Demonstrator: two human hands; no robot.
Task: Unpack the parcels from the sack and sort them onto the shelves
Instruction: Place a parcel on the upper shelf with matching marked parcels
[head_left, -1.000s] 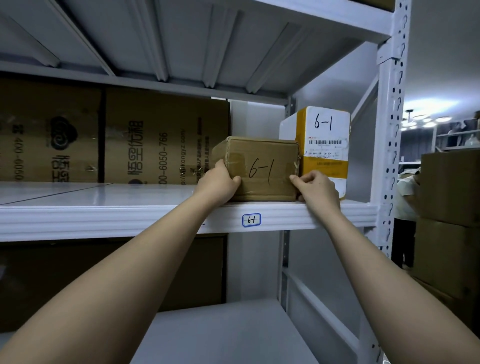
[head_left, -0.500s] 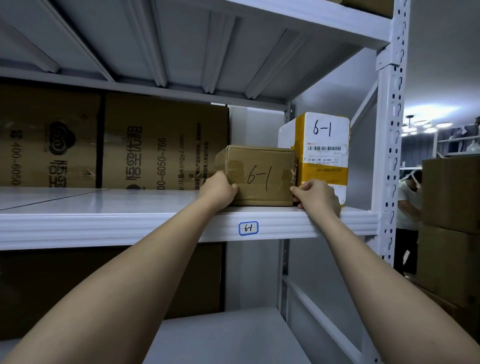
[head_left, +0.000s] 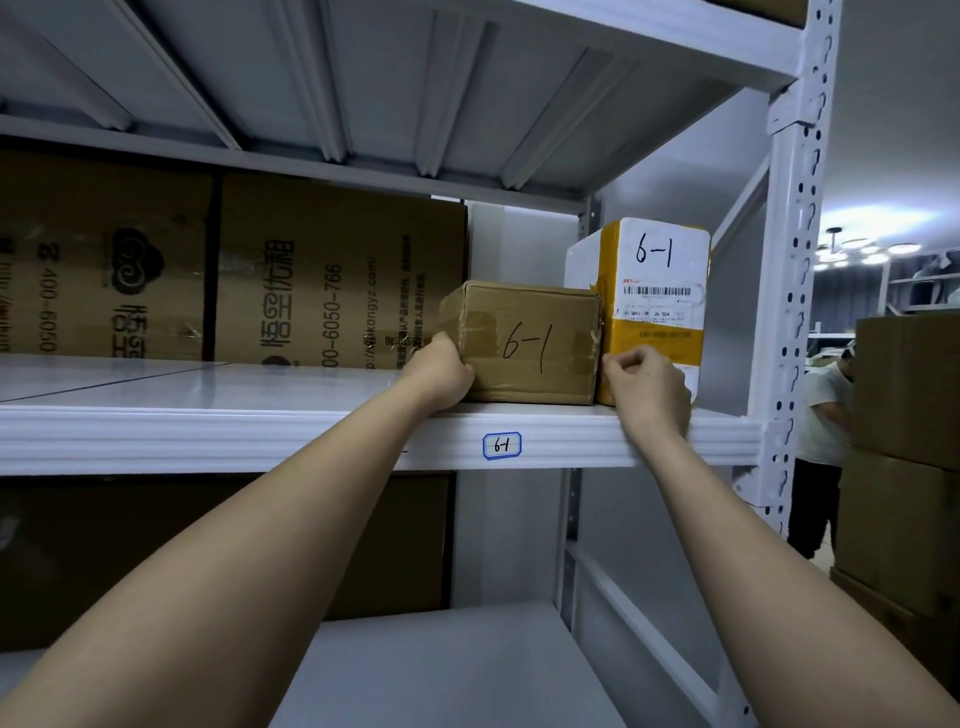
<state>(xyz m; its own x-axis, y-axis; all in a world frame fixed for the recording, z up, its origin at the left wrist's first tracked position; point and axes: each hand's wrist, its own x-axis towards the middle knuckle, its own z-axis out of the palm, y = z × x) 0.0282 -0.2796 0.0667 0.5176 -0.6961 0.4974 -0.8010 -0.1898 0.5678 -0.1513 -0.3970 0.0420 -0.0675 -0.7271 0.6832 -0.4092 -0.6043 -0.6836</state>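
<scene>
A brown taped box (head_left: 524, 343) marked "6-1" sits on the white shelf (head_left: 208, 436), its right side against a taller white and yellow parcel (head_left: 655, 291), also marked "6-1". My left hand (head_left: 441, 371) grips the brown box at its lower left corner, thumb on the front face. Just right of the box's lower right corner is my right hand (head_left: 647, 387), fingers curled in front of the yellow parcel and holding nothing. A small label (head_left: 501, 446) reading "6-1" is stuck on the shelf's front edge.
Large printed cartons (head_left: 337, 270) stand along the back of the same shelf. A perforated upright post (head_left: 789, 260) closes the shelf on the right. Beyond it a person (head_left: 821, 415) stands by stacked brown cartons (head_left: 904, 415). A lower shelf board (head_left: 441, 665) lies beneath.
The brown box has slid right until it meets the yellow parcel. My right hand has come off its right edge; my left hand keeps its grip.
</scene>
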